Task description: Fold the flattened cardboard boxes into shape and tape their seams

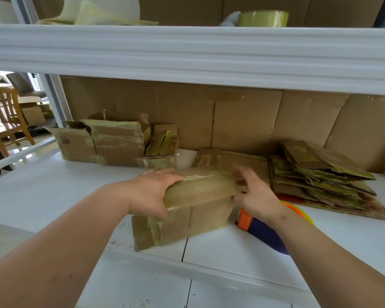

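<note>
With the cardboard box (pixel 196 205) just left of the flattened stack (pixel 320 181), keep your left hand (pixel 151 192) gripping its end while your right hand (pixel 253 194), fingers curled onto its taped edge, smooths the seam flat.

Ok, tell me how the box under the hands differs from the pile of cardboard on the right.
The box is folded into shape and stands upright; the pile is flattened pieces lying stacked.
The box is held by the left hand and right hand; the pile lies untouched.
The box sits at the shelf's front edge; the pile lies further back, near the cardboard backing.
Both are brown cardboard with yellowish tape.
</note>
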